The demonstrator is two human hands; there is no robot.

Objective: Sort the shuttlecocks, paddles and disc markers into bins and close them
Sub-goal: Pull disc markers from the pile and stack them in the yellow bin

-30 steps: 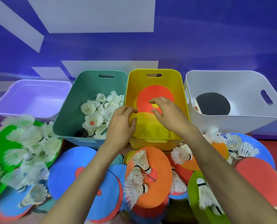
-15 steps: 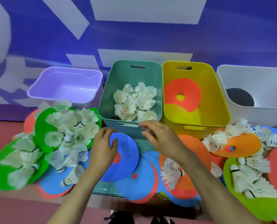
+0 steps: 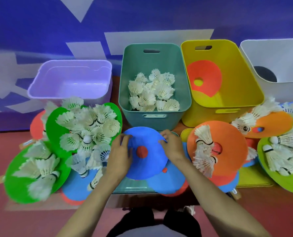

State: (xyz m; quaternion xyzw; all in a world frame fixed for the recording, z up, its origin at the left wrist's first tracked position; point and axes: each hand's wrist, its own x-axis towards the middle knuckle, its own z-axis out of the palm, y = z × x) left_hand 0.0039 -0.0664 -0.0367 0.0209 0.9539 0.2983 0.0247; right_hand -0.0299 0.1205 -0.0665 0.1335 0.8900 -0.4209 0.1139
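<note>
Red floor (image 3: 262, 216), with a blue wall (image 3: 159, 17) behind it carrying pale angular patches. Four bins stand in a row against the wall: lilac bin (image 3: 74, 63) at left, teal bin (image 3: 152, 60), yellow bin (image 3: 241, 79), and white bin (image 3: 279, 53) cut off by the right edge.

The teal bin holds a heap of white shuttlecocks (image 3: 152, 91). The yellow bin has an orange-red disc (image 3: 205, 74) leaning on its back wall. In the white bin there is a dark round shape (image 3: 265, 74) (too little of it shows to name).

The floor in front is littered. On the left, two green discs (image 3: 53, 127) are piled with loose shuttlecocks. On the right are an orange disc (image 3: 231, 146) and a lime disc (image 3: 279, 182), also feathered. A teal lid (image 3: 132, 185) lies flat under the middle pile.

The blue disc marker (image 3: 147, 161) is a smooth, shallow cone with red showing through its centre hole. It sits on top of other blue and red discs, just in front of the teal bin.

Both bare forearms reach forward from the bottom edge. The left hand (image 3: 120, 156) grips the marker's left rim, fingers curled to the far edge and thumb laid on the top face. The right hand (image 3: 172, 146) pinches the upper right rim with bent fingers.
</note>
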